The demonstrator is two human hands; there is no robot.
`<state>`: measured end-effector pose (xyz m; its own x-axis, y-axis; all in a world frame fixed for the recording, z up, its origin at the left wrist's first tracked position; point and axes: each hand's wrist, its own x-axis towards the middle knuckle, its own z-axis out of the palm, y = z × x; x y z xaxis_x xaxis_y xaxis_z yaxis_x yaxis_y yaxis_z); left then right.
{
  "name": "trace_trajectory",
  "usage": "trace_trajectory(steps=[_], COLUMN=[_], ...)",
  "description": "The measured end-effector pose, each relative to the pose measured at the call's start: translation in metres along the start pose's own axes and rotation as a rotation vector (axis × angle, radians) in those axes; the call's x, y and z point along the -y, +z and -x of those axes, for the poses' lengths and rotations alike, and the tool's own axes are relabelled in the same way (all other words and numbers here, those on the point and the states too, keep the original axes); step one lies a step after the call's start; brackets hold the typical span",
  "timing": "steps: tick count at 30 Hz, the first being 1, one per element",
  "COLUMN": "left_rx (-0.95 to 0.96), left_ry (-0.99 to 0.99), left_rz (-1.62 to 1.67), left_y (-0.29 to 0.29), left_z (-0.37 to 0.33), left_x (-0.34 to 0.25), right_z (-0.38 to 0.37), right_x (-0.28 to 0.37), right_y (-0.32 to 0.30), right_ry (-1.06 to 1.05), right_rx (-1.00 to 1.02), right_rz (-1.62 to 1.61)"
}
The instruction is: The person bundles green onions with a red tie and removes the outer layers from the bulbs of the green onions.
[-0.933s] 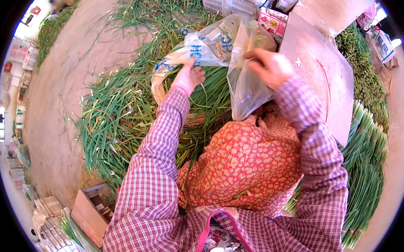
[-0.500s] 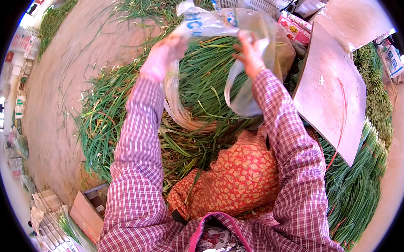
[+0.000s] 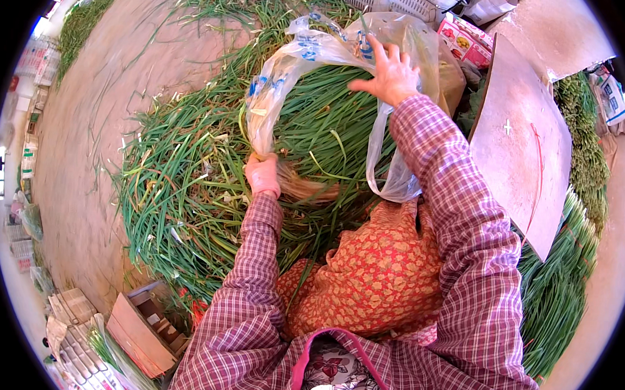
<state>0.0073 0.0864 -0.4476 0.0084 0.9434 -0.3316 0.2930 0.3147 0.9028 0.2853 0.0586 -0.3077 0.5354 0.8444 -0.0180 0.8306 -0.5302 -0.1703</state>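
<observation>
A clear plastic bag (image 3: 266, 99) with blue print has its mouth spread wide around a thick bundle of long green chives (image 3: 326, 115). At the near-left side of the mouth, my left hand (image 3: 263, 175) is closed on the bag's gathered edge. Over the far-right part of the bag hovers my right hand (image 3: 393, 72), palm down, with thumb and fingers spread. It grips nothing, and I cannot tell whether it touches the film. The bundle's pale ends (image 3: 306, 188) point toward me, just right of my left hand.
Loose chives (image 3: 173, 189) form a heap on the left. To the right a board (image 3: 520, 141) leans over more stacked chives (image 3: 559, 289). A wooden box (image 3: 142, 334) stands at lower left, a white plastic crate (image 3: 394, 2) at the back. Red patterned cloth (image 3: 379, 274) covers my lap.
My left hand has come down toward me from the bag's far-left rim, drawing the edge along the bundle's left side. My right hand stays near the far rim, its fingers now spread.
</observation>
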Motion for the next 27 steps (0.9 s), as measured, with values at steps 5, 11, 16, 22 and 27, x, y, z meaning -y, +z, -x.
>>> trace_trajectory(steps=[5,11,16,22,27], left_rx=[-0.037,0.093,0.206,0.145,0.432], left_ry=[-0.161,-0.561,-0.552,-0.682,-0.64], left_rz=[0.407,0.929,0.908,0.929,1.179], left_y=[-0.007,-0.002,-0.016,-0.019,-0.044], left_z=[-0.002,-0.014,0.004,0.062,0.084], left_x=[0.0,0.011,0.004,-0.042,-0.012], right_z=[0.018,0.036,0.091,0.151,0.155], right_x=[-0.023,-0.03,0.035,0.016,0.013], right_y=[0.031,0.055,0.054,0.127,0.134], right_ry=[0.214,0.011,-0.603,-0.752,-0.952], right_rx=[0.055,-0.283,0.146,0.101,0.053], right_rz=[0.164,0.036,-0.18,-0.132,-0.224])
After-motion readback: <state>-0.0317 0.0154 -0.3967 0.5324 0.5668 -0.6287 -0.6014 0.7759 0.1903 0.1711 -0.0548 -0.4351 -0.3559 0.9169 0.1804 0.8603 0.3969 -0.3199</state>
